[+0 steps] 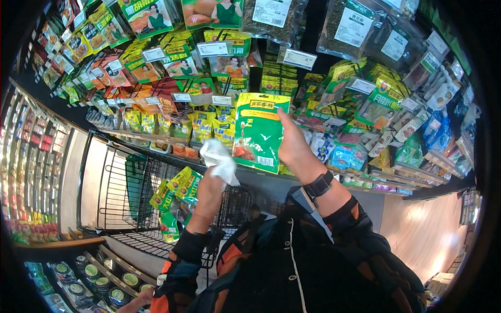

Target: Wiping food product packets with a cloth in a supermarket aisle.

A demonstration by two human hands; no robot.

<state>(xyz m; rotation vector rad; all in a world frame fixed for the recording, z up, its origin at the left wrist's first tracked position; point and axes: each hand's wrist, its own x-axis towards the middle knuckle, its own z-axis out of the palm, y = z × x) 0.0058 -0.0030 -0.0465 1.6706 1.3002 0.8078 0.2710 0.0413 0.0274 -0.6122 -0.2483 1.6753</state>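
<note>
My right hand (293, 141) grips a green and yellow seasoning packet (258, 135) by its right edge, thumb in front and fingers hidden behind. The packet is upright and bears writing and a barcode. In my left hand (209, 187) is a crumpled white cloth or tissue (220, 160), blurred, just left of the packet's lower part. Several similar green and yellow packets (176, 195) show beside my left wrist, over the wire shopping cart (113, 195). How they rest there is partly hidden by my arm.
Ahead, a store shelf holds hanging seasoning packets (180, 58) with price tags (299, 58) on hooks. A green item (139, 187) sits in the cart. At lower left, another hand (139, 301) appears near jars (117, 295) on a display. Wooden flooring (419, 231) lies at right.
</note>
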